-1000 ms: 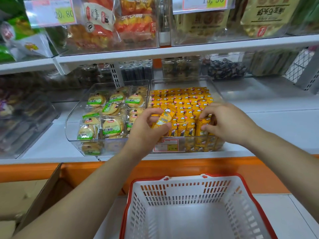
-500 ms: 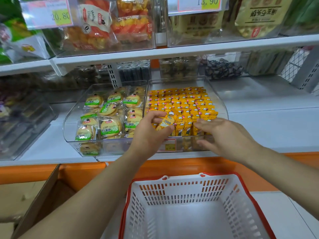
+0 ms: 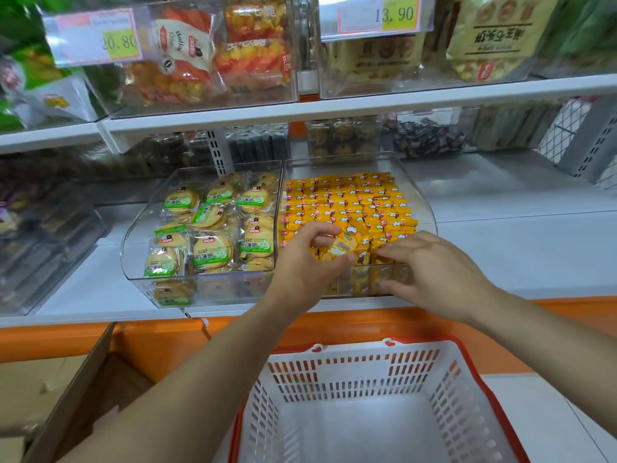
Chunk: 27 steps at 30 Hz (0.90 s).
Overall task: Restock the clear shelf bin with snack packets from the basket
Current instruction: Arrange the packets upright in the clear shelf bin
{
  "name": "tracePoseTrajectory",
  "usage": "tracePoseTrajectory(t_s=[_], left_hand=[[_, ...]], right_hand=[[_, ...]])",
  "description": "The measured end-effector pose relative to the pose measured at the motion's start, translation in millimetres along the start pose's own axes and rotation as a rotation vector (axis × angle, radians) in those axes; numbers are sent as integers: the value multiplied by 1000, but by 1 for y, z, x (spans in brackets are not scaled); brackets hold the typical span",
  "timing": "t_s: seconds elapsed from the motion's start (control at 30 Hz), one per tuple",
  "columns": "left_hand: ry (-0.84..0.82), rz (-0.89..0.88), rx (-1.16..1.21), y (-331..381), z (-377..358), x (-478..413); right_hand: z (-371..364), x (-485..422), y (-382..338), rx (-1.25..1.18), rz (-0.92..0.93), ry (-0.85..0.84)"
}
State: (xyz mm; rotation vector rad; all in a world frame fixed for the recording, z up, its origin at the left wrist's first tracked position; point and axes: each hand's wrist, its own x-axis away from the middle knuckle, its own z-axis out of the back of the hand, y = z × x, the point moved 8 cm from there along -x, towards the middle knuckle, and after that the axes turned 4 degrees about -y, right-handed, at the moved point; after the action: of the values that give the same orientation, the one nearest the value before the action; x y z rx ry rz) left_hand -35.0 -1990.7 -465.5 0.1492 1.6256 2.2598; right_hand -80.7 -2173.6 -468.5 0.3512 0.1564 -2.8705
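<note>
Left hand (image 3: pixel 309 262): pinches glossy yellow packet (image 3: pixel 345 244). Right hand (image 3: pixel 437 272): fingers (image 3: pixel 397 251) near straight, holding nothing, tips on packet rows (image 3: pixel 350 202). Bin (image 3: pixel 425 203): clear curved plastic. Basket (image 3: pixel 364 370), near: white slotted plastic, red rim.

Bright even light, blurred, warped edges

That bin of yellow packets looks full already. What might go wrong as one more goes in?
The clear bin looks packed in tight rows, so wedging in the yellow packet pinched by the left hand may buckle them. The right hand works at the low front wall; a nudged packet might tip over it towards the white basket.
</note>
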Motion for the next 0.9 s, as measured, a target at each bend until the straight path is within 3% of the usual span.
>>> tracePoseTrajectory(t_s=[0.13, 0.27, 0.43, 0.5, 0.57, 0.63, 0.73, 0.9], left_hand=[[-50, -70, -28, 11, -11, 1], [-102, -67, 42, 15, -22, 2], [12, 8, 316, 13, -4, -8], [8, 19, 363, 14, -2, -12], [-29, 6, 368, 18, -5, -14], [-54, -18, 359, 21, -11, -14], [-56, -77, 299, 28, -19, -19], [-63, -66, 139, 23, -17, -29]], right_hand=[[14, 2, 4, -498, -161, 145], [17, -7, 2, -829, -197, 133], [17, -7, 1, -916, -150, 36], [22, -9, -7, -834, -80, 12], [39, -15, -6, -705, -62, 127], [55, -22, 1, -777, -71, 210], [51, -35, 0, -942, -38, 138], [47, -42, 9, -840, -64, 239]])
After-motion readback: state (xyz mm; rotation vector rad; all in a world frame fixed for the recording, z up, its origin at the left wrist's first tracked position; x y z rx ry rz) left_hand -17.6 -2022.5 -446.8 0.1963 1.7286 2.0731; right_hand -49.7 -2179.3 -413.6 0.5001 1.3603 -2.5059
